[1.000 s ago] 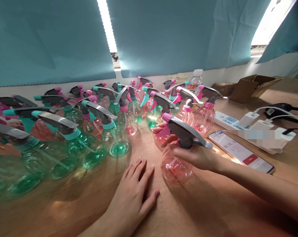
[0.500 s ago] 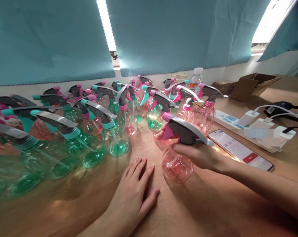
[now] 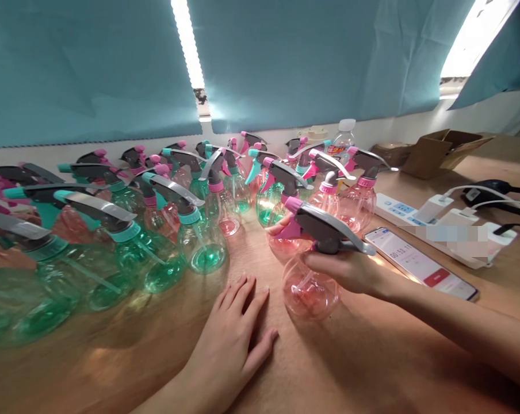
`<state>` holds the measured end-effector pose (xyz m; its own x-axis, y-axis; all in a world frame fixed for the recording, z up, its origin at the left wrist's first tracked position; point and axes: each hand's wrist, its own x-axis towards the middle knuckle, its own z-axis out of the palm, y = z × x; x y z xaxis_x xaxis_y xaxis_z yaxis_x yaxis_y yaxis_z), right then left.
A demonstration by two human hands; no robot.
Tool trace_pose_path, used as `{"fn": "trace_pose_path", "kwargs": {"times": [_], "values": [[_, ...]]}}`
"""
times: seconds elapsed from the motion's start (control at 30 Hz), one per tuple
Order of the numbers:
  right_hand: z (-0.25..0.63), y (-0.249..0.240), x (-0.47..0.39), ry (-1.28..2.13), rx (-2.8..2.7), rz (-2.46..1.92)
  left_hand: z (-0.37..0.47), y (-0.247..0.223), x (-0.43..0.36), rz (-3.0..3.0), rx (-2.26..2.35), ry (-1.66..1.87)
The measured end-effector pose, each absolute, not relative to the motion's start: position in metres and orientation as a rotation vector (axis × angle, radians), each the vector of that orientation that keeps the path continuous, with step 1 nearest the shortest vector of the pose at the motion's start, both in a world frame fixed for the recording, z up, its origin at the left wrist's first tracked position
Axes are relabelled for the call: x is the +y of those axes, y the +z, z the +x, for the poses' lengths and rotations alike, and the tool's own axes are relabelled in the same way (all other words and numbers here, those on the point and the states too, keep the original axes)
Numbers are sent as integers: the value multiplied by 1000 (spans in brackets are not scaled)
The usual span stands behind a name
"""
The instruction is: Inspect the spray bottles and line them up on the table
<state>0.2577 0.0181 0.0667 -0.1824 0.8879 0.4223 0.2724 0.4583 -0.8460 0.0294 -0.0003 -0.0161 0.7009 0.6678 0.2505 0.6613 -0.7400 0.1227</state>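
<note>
My right hand [image 3: 344, 269] is wrapped round the neck of a pink spray bottle [image 3: 309, 293], which stands upright on the wooden table [image 3: 156, 368]. This bottle has a grey and pink trigger head, and my fingers partly hide its collar. My left hand [image 3: 238, 325] lies flat on the table with its fingers spread, holding nothing. To its upper left stands a green spray bottle [image 3: 202, 247] with a turquoise collar. Just behind the held bottle is another pink bottle [image 3: 286, 244], partly hidden by my right fingers.
Several more green and pink spray bottles [image 3: 148, 264] fill the left and back. On the right lie a phone [image 3: 419, 261] showing a timer and a white power strip [image 3: 398, 208] with plugs. An open cardboard box [image 3: 436, 154] and a clear bottle [image 3: 344, 138] stand behind.
</note>
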Motion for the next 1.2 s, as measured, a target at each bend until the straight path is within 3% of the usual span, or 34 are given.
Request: {"fn": "trace_pose_path", "kwargs": {"times": [1.2], "values": [[257,65,19,790,-1700,-929,34,-3,-1,2874,1115,312]]}}
